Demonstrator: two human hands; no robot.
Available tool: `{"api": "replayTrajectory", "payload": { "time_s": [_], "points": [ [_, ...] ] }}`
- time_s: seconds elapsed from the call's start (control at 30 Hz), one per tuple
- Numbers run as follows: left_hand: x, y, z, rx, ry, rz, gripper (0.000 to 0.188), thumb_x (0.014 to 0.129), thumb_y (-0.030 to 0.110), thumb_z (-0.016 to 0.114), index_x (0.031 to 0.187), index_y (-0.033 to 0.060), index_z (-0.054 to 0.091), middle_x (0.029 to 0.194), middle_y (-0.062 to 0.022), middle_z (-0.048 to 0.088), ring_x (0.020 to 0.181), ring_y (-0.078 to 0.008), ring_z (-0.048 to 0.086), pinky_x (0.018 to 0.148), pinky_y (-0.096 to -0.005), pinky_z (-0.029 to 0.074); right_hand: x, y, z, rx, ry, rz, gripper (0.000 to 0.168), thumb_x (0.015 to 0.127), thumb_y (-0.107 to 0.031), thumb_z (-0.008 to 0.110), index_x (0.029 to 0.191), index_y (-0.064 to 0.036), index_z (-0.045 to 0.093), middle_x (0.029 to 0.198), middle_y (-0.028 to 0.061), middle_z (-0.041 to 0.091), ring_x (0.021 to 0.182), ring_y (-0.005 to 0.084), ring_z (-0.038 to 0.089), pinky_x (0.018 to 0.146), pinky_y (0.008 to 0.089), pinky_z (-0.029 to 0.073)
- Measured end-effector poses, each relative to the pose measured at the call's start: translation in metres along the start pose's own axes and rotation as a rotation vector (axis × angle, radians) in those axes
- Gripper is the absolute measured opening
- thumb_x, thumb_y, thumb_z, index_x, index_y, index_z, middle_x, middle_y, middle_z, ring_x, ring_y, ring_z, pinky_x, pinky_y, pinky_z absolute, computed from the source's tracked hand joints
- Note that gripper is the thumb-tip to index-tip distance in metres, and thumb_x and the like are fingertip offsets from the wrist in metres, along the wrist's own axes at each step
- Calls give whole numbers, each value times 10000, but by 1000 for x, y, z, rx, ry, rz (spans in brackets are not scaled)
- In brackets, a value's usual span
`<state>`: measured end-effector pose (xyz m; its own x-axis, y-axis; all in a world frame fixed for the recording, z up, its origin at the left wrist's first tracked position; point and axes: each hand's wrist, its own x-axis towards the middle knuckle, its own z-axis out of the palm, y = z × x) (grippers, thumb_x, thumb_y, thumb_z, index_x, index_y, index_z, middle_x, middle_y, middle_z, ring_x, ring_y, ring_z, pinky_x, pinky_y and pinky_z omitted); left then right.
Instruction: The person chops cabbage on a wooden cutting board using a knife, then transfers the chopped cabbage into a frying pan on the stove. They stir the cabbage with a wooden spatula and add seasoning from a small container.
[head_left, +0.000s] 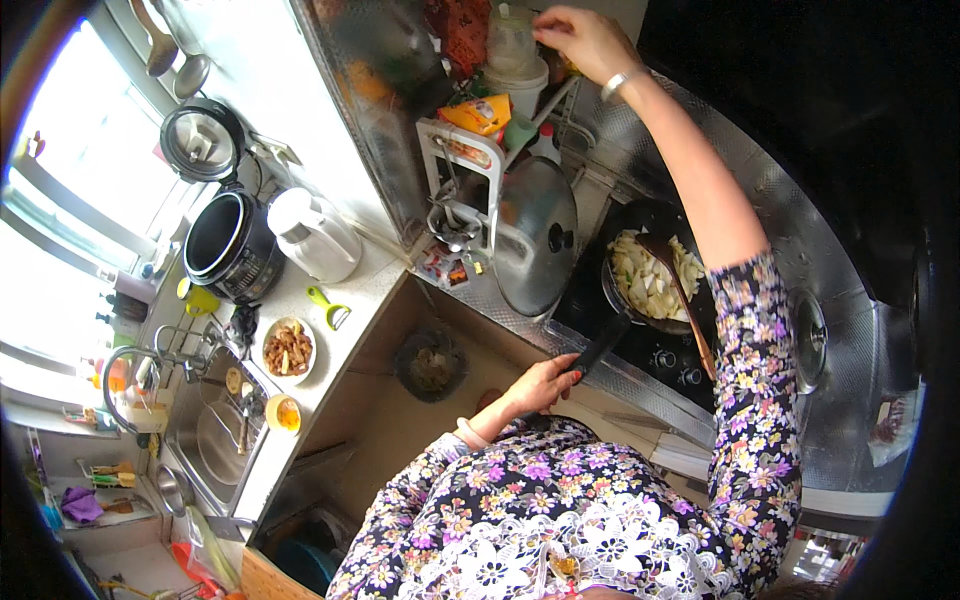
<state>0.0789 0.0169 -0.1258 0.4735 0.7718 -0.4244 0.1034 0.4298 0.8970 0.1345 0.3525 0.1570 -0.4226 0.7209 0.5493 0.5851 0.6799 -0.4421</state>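
Note:
My left hand (551, 381) grips the black handle (604, 346) of a frying pan on the black cooktop (577, 300). Pale chopped vegetable pieces (637, 274) fill the pan. A brown wooden spatula (679, 296) rests in them, its handle over the pan's near rim. My right hand (589, 41) is raised at the back corner, fingers curled beside a translucent lidded container (512, 37). Whether those fingers touch or hold anything is unclear. Below that container is a white tub (519, 84). A large glass pan lid (534, 236) leans on a white rack (495, 180).
On the left counter are a bowl of brown meat pieces (288, 351), a small bowl with orange contents (285, 415), a green peeler (328, 309), a white jug (319, 240) and an open electric cooker (225, 240). Beyond lies a steel sink (225, 442). A lined bin (430, 364) stands on the floor.

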Motion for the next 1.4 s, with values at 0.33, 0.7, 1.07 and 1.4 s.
{"api": "replayTrajectory", "payload": {
  "time_s": [0.33, 0.7, 1.07, 1.4],
  "points": [
    [-15, 7, 13, 112, -24, 43, 509, 990, 284, 512, 1417, 40, 382, 690, -45, 579, 545, -105, 519, 520, -273, 466, 93, 6, 28, -410, 170, -3, 260, 790, -250, 613, 968, -78, 692, 958, 204, 665, 941, 385, 626, 837, 457, 493],
    [-5, -11, 11, 64, -42, 35, 463, 972, 273, 543, 1358, 35, 447, 755, -28, 588, 603, -115, 548, 559, -276, 487, 70, 28, 14, -157, 214, -32, 240, 771, -145, 615, 987, -88, 700, 959, 176, 683, 916, 339, 656, 808, 402, 517],
    [79, -5, 34, -422, -128, -147, 220, 954, 185, 574, 1109, 52, 490, 713, -50, 585, 561, -142, 583, 517, -260, 505, -298, 129, -62, -327, -446, 505, 484, 842, -282, 637, 1268, -69, 547, 1194, 227, 589, 1104, 370, 569, 940, 424, 460],
    [129, 0, 88, -643, -143, -300, 185, 919, 196, 623, 1051, 96, 540, 667, -15, 509, 439, -86, 386, 371, -213, 298, -497, 205, -120, -421, -411, 646, 534, 835, -76, 588, 1327, -270, 511, 967, 171, 613, 897, 373, 622, 779, 449, 511]
  ]
}}
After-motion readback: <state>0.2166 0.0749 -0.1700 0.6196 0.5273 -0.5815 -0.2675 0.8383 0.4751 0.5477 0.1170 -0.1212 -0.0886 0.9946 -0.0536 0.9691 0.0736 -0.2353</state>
